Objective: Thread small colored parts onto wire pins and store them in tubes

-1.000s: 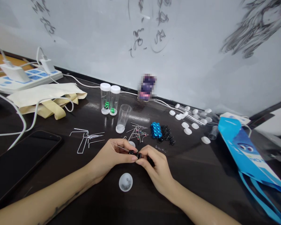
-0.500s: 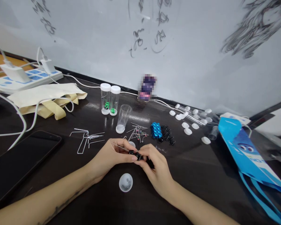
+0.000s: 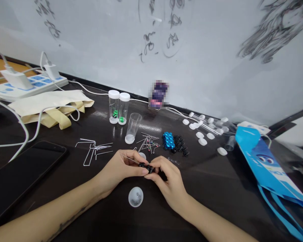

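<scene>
Between my two hands is a small black part (image 3: pixel 146 167) with a thin metal rod (image 3: pixel 130 159) running out to the left. My left hand (image 3: pixel 127 165) pinches its left end with thumb and fingers. The fingers of my right hand (image 3: pixel 166 174) grip the right end. Just below, a small white cup (image 3: pixel 135 197) holds tiny dark metal pieces. Thin metal pins (image 3: pixel 148 143) with coloured bits lie beyond my hands, beside blue round parts (image 3: pixel 168 140) and several black parts (image 3: pixel 181 145). Bent metal wires (image 3: pixel 93 149) rest left of my left hand.
Two capped clear tubes (image 3: pixel 119 107) with green parts stand behind an uncapped tube (image 3: pixel 133 128). White caps (image 3: pixel 202 141) and clear tubes lie at right, near a blue bag (image 3: pixel 265 161). A dark phone (image 3: pixel 27 174), cream bag (image 3: pixel 50 101) and power strip (image 3: pixel 37 82) are at left.
Both hands stay in nearly the same place, still holding the black part. The right fingers have shifted very slightly on its right end.
</scene>
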The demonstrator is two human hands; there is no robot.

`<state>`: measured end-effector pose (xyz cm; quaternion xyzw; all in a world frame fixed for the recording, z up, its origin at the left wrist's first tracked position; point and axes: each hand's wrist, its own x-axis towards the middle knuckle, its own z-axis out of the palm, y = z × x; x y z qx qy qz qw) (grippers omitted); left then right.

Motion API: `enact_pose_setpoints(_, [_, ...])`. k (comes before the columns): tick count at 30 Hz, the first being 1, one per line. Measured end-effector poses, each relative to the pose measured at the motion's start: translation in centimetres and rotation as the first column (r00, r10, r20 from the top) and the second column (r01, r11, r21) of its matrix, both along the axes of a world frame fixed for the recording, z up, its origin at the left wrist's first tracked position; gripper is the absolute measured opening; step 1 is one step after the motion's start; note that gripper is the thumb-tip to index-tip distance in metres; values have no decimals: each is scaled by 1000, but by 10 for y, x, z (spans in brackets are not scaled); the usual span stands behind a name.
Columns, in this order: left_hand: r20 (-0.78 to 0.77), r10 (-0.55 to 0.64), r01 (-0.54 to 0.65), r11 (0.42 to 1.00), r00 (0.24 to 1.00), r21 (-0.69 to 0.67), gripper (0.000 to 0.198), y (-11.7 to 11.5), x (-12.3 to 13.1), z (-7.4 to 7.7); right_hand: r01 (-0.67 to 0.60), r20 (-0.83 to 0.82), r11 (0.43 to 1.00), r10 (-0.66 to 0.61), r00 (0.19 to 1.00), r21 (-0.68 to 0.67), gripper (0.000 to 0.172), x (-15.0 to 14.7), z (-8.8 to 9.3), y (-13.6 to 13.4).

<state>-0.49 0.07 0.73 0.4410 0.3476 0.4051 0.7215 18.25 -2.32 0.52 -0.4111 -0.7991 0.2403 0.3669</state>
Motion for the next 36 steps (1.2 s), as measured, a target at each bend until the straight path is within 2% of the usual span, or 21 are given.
enact_pose_setpoints(3, [8, 8, -8, 1000, 1000, 2, 17, 0, 0, -1, -11, 11, 1000, 11, 1000, -19, 8, 0, 0, 1])
enact_pose_setpoints(5, [11, 4, -4, 1000, 1000, 1, 17, 0, 0, -1, -20, -2, 999, 20, 1000, 38, 3, -1, 0, 1])
enact_pose_setpoints(7, [6, 1, -1, 1000, 1000, 1, 18, 0, 0, -1, -13, -22, 997, 15, 1000, 79, 8, -1, 0, 1])
enact_pose_setpoints(10, [-4, 3, -3, 1000, 1000, -3, 17, 0, -1, 0, 8, -13, 1000, -8, 1000, 30, 3, 0, 1, 1])
enact_pose_setpoints(13, [-15, 7, -7, 1000, 1000, 1, 18, 0, 0, -1, -12, 49, 999, 13, 999, -30, 15, 1, 2, 1])
enact_pose_setpoints(16, [-1, 6, -6, 1000, 1000, 8, 18, 0, 0, -2, -28, 53, 999, 26, 998, 39, 4, 0, 1, 0])
enact_pose_setpoints(19, [7, -5, 5, 1000, 1000, 2, 17, 0, 0, -1, -16, 21, 996, 14, 1000, 92, 4, 0, 1, 0])
enact_pose_setpoints(20, [4, -3, 3, 1000, 1000, 2, 17, 0, 0, -1, -9, 20, 997, 8, 1000, 76, 2, 0, 1, 0])
enact_pose_setpoints(24, [-6, 8, -8, 1000, 1000, 0, 18, 0, 0, 0, -3, 47, 1000, 3, 999, 0, 11, 0, 2, 0])
enact_pose_setpoints(27, [-4, 6, -6, 1000, 1000, 4, 18, 0, 0, 0, -12, 36, 997, 10, 999, 77, 2, -1, 3, -1])
enact_pose_setpoints(29, [3, -1, 1, 1000, 1000, 3, 18, 0, 0, -1, -9, 15, 994, 8, 1000, 110, 5, -1, 2, -1])
enact_pose_setpoints(31, [9, -5, 5, 1000, 1000, 1, 18, 0, 0, -1, 2, 12, 998, -3, 1000, 64, 4, 0, 2, -1])
enact_pose_setpoints(34, [-5, 1, -1, 1000, 1000, 6, 17, 0, 0, -2, 4, 45, 999, -3, 999, -33, 17, 0, 2, 0])
enact_pose_setpoints(36, [-18, 6, -6, 1000, 1000, 11, 17, 0, 0, -2, -2, 34, 1000, 3, 999, -28, 14, 0, 2, 1])
